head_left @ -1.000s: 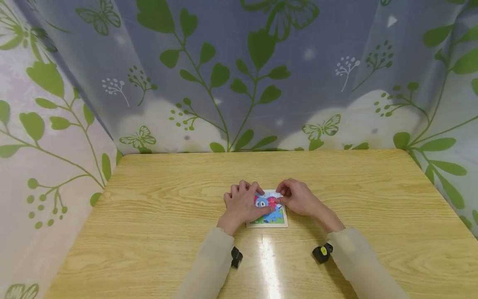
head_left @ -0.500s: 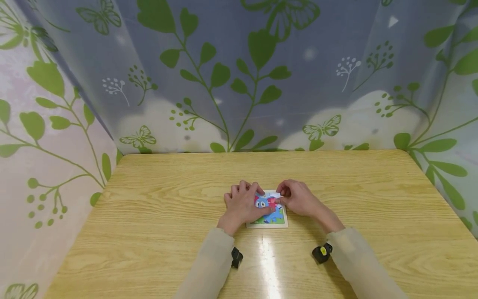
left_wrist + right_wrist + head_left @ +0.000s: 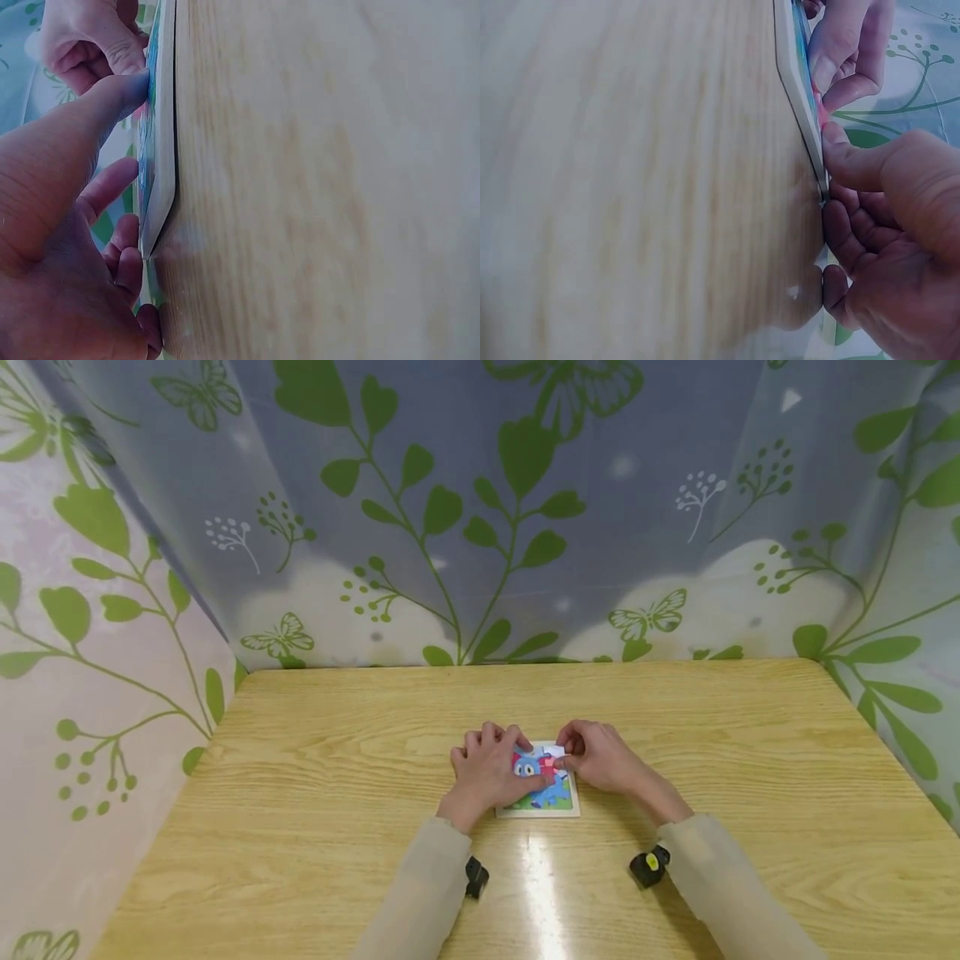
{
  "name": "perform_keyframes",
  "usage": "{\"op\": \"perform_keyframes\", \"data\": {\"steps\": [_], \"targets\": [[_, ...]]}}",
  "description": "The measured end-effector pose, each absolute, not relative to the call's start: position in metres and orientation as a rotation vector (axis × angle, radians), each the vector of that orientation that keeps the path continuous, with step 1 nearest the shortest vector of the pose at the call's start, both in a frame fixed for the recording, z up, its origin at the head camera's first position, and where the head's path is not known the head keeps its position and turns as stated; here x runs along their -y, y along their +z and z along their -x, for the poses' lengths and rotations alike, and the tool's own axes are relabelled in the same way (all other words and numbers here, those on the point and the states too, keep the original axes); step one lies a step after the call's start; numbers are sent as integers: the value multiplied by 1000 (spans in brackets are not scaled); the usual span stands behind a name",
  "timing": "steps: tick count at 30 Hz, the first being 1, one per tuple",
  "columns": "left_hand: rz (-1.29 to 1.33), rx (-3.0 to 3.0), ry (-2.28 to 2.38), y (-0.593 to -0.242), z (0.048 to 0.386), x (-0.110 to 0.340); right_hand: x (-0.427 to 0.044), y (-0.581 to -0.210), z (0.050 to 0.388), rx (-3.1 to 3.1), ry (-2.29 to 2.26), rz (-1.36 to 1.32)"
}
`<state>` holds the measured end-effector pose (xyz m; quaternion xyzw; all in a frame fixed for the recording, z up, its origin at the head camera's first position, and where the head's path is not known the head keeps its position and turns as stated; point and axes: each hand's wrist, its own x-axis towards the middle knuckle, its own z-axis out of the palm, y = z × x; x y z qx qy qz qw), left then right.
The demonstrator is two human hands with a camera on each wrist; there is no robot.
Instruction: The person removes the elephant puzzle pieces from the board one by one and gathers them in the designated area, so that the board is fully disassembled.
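Note:
A small square jigsaw puzzle (image 3: 557, 795) with a pale wooden border lies flat on the table; its picture is a blue cartoon animal with red parts. My left hand (image 3: 486, 770) spreads over its left side, the thumb pressing on the picture and fingertips at the far and left edges. At the upper right corner, my right hand (image 3: 606, 763) pinches a pale puzzle piece (image 3: 553, 751) between thumb and curled fingers. In the right wrist view, the right thumb (image 3: 847, 159) meets the board's edge beside a reddish part. Part of the picture is hidden under the left hand.
The wooden table (image 3: 337, 735) stretches around the puzzle. A curtain printed with leaves and butterflies (image 3: 465, 527) hangs behind the far edge and along both sides. Black wrist cameras (image 3: 648, 867) sit at both cuffs.
The pale piece at the upper right corner has shifted slightly and shows whiter under the right fingers. Both hands stay almost where they were.

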<state>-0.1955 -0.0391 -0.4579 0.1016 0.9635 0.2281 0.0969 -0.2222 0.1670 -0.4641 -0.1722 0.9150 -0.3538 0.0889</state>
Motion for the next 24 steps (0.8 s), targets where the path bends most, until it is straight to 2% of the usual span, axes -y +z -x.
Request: {"op": "perform_keyframes", "data": {"steps": [24], "targets": [[-296, -2848, 676, -459, 196, 39, -178, -469, 223, -2586, -1274, 642]]}}
